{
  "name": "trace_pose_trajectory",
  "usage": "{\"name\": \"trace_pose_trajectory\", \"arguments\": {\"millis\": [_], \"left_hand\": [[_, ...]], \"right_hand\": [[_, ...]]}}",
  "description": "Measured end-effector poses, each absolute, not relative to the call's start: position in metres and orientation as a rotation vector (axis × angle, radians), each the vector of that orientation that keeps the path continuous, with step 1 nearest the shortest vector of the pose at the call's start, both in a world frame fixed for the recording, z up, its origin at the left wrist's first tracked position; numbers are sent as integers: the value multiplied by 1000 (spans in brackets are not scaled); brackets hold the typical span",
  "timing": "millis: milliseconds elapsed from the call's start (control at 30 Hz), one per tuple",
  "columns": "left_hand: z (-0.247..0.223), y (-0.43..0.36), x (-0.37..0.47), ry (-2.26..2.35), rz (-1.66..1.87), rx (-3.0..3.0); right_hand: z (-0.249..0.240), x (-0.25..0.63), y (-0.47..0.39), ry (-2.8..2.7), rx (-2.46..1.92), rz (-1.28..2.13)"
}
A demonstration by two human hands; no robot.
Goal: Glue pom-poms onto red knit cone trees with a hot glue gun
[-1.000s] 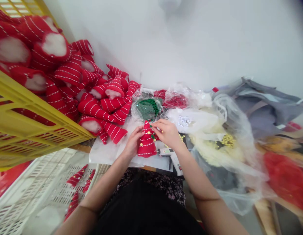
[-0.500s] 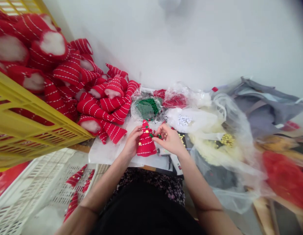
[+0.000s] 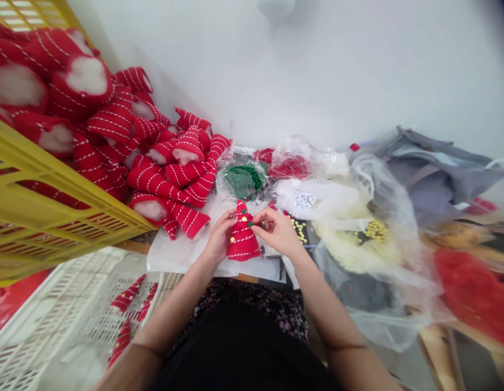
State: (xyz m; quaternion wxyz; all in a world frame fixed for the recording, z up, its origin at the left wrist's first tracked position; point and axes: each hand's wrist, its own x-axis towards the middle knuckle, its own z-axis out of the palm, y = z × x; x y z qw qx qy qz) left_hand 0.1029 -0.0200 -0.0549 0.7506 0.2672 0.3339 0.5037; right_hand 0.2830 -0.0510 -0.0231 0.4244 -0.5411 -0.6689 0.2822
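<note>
My left hand point(image 3: 219, 237) grips the left side of a red cone point(image 3: 242, 247) with white dashed stripes, holding it upright above the table. Small yellow and green pom-poms dot the cone. At its right side, my right hand point(image 3: 277, 231) pinches a small green pom-pom point(image 3: 250, 224) between thumb and fingertips, right against the cloth or very close to it. More green and red bits show inside the curl of that hand. Partly hidden below my right wrist lies a pale tool point(image 3: 270, 251), perhaps a glue gun.
A yellow crate point(image 3: 72, 212) at left overflows with stuffed red striped cones point(image 3: 154, 176). Several decorated cones lie in a white basket point(image 3: 93, 315). Bags of green pom-poms point(image 3: 244, 182), red pom-poms point(image 3: 290, 167) and white bits point(image 3: 304, 198) line the back. Yellow pom-poms point(image 3: 299, 231) are scattered at right.
My right hand has shifted slightly left, bringing the green pom-pom up to the cone. The cone and my left hand have stayed almost still.
</note>
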Motion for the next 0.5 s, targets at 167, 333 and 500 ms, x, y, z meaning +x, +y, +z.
{"name": "trace_pose_trajectory", "arguments": {"millis": [167,333,500], "left_hand": [[-55,-21,102,737,1099,589],[-55,-20,100,741,1116,584],[-56,-20,100,737,1118,571]], "right_hand": [[-22,283,-52,-1748,-1342,566],[-22,283,-56,-1917,-1183,371],[-18,293,-55,-1938,-1138,269]]}}
